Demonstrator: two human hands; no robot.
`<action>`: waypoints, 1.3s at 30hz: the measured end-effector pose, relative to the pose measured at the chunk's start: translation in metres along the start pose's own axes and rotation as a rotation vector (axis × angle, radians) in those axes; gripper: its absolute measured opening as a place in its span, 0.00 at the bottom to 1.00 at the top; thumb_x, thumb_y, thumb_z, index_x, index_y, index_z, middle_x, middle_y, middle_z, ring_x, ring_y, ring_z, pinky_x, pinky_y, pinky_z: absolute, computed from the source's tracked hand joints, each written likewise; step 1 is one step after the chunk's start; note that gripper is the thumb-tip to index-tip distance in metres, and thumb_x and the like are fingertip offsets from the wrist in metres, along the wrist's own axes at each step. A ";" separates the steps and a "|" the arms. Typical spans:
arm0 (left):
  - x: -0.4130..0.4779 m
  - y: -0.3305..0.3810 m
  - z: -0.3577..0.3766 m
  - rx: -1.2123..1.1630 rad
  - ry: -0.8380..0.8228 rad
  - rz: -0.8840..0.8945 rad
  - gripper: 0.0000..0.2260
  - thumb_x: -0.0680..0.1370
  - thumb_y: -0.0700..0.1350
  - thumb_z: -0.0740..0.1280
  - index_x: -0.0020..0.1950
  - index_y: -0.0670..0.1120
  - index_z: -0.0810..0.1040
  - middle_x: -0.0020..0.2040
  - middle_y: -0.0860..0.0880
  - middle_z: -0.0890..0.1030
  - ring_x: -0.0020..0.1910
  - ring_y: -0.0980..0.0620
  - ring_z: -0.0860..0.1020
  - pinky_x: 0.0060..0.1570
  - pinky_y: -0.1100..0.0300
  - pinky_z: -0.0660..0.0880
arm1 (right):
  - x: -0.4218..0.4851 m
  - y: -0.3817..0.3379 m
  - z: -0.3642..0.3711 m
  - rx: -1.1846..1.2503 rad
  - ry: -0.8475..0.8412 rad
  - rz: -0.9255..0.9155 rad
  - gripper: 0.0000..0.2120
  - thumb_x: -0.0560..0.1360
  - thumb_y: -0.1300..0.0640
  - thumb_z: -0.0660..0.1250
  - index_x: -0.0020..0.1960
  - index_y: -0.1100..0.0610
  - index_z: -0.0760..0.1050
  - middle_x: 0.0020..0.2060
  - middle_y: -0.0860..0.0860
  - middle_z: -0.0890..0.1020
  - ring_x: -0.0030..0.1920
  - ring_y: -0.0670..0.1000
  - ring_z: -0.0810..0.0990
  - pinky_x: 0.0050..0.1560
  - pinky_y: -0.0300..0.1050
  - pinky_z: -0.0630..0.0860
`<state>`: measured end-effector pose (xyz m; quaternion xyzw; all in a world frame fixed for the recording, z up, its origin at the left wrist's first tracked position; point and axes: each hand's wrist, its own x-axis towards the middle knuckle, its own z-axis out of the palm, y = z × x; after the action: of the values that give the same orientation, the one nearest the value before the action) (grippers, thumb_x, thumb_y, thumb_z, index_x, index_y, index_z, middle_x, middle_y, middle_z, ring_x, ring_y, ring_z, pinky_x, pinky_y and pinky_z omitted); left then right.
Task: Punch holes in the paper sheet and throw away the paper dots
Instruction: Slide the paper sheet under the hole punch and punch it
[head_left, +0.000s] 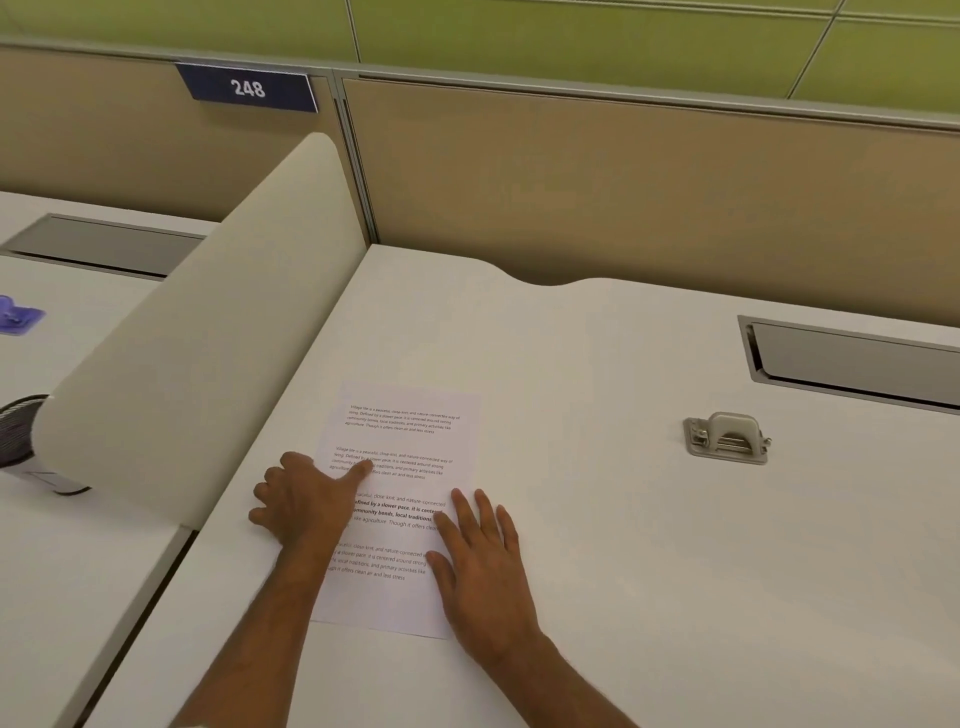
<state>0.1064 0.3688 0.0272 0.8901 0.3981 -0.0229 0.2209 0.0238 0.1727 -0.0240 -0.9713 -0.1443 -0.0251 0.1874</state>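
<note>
The sheet (400, 499) lay flat on the counter (597, 519), near its left edge and toward the near side, its long sides running away from the person and its printed paragraphs facing up. Both hands rested on it, gripping nothing. The left hand (304, 501) sat at the sheet's left margin with the forefinger stretched out onto the text and the other fingers loosely curled on the counter beside the paper. The right hand (480, 566) lay open and flat, palm down, fingers spread over the sheet's right margin and the counter next to it. That placing looked meant to pin and square the paper, so it would not slide on the smooth surface before being lifted; the left margin under the forefinger may have been the side chosen for the holes, though that was only a guess.

The punch (725, 438) stood well apart from the sheet, toward the counter's right side, just in front of the grey cable tray (857, 364) set into the counter near its far right corner. Nothing touched it. No holes showed in the sheet and no paper dots lay anywhere, so the punching seemed not yet begun. A bin for the dots could not be picked out; a dark mesh object (18, 428) showed partly beyond the curved divider (208, 332) along the left edge, but what it was could not be told.
</note>
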 end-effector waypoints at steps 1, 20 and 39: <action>0.000 0.001 0.000 0.009 0.005 -0.007 0.37 0.67 0.65 0.76 0.63 0.40 0.73 0.64 0.37 0.75 0.66 0.36 0.70 0.63 0.40 0.65 | 0.000 0.000 0.000 0.000 0.001 0.001 0.20 0.82 0.47 0.58 0.71 0.51 0.72 0.76 0.52 0.68 0.77 0.57 0.64 0.74 0.56 0.53; 0.012 0.004 -0.004 -0.002 -0.070 -0.022 0.35 0.66 0.65 0.76 0.62 0.42 0.74 0.62 0.39 0.77 0.64 0.37 0.72 0.63 0.42 0.67 | -0.001 0.003 0.004 0.018 0.016 -0.015 0.19 0.82 0.47 0.58 0.71 0.50 0.72 0.77 0.51 0.67 0.78 0.56 0.62 0.74 0.57 0.55; 0.004 -0.010 -0.021 -0.406 -0.042 0.062 0.09 0.79 0.41 0.67 0.58 0.42 0.81 0.54 0.43 0.84 0.50 0.43 0.80 0.52 0.52 0.76 | -0.001 0.000 0.003 0.041 0.010 -0.002 0.19 0.82 0.47 0.58 0.71 0.50 0.72 0.77 0.50 0.67 0.78 0.55 0.62 0.74 0.56 0.54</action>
<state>0.0994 0.3866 0.0416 0.8385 0.3621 0.0462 0.4045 0.0230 0.1738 -0.0266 -0.9669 -0.1450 -0.0272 0.2081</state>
